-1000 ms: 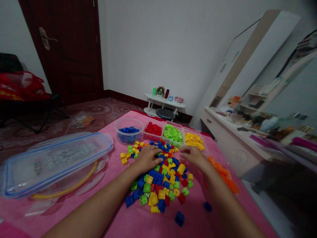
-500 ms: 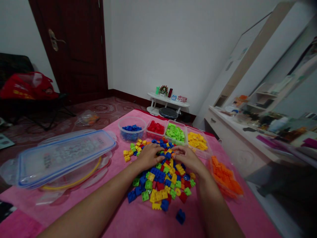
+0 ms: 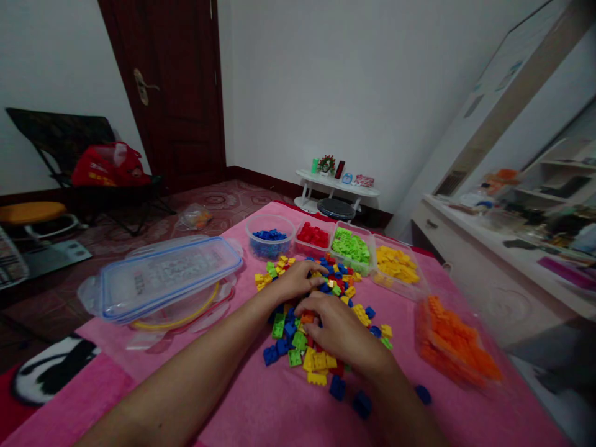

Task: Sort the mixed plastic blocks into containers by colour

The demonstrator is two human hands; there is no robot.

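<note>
A heap of mixed toy bricks (image 3: pixel 319 361) in yellow, blue, green, red and orange lies on the pink cloth. Over its upper left part rests my left hand (image 3: pixel 298 279), fingers stretched and thumb apart, touching bricks; I see nothing held in it. Just nearer and to the right, my right hand (image 3: pixel 333 320) reaches into the heap, its fingers curled around an orange toy brick (image 3: pixel 308 317). Loose blue bricks (image 3: pixel 362 404) lie by my right forearm. Both hands hide part of the heap.
Behind the heap stand a round tub (image 3: pixel 270 242) of blue bricks and boxes of red (image 3: pixel 313 249), green (image 3: pixel 370 264) and yellow bricks (image 3: pixel 419 287). An orange-brick box (image 3: pixel 459 341) is at right. Stacked clear lids (image 3: pixel 172 273) lie at left. A white dresser (image 3: pixel 488 267) stands beyond.
My right hand has come nearer and left across the heap, down to an orange brick. Some bricks have spread, with a blue piece now right of my forearm. The view has turned left.
</note>
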